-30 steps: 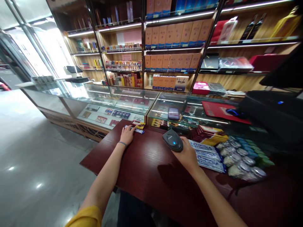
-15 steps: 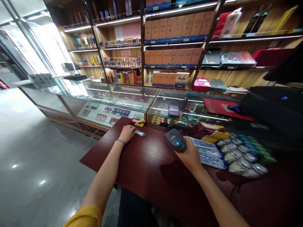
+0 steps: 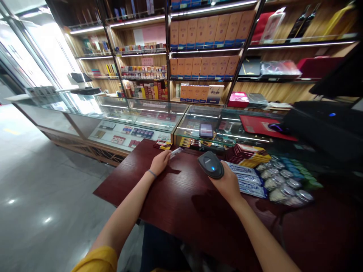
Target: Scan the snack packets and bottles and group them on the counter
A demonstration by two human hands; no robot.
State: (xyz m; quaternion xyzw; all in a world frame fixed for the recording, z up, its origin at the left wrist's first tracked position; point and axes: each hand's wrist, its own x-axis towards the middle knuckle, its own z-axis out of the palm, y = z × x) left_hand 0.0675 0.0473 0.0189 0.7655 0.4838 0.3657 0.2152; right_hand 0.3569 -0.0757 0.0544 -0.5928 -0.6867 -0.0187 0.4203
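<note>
Pinched in the fingers of my left hand (image 3: 160, 162) is a small white-and-blue wrapped packet (image 3: 176, 152), raised a little above the dark red tabletop (image 3: 167, 196); its shadow falls below it. My right hand (image 3: 227, 185) is wrapped round the handle of a black barcode scanner (image 3: 211, 164), whose blue light is lit. Just right of the scanner lie several blue-and-white long packets (image 3: 248, 179). Behind the left hand, red-and-yellow packs (image 3: 162, 144) rest near the table's far edge.
A stack of red-and-yellow packs (image 3: 252, 154) and several lidded jars (image 3: 283, 181) stand at the right. A glass display counter (image 3: 136, 113) runs along the far side. On it lies a red mat (image 3: 263, 127) beside a dark device (image 3: 314, 124). Shelves of boxes (image 3: 204, 32) line the wall.
My left hand has lifted the small packet off the table and moved it right, toward the scanner. My right hand still holds the scanner in nearly the same place.
</note>
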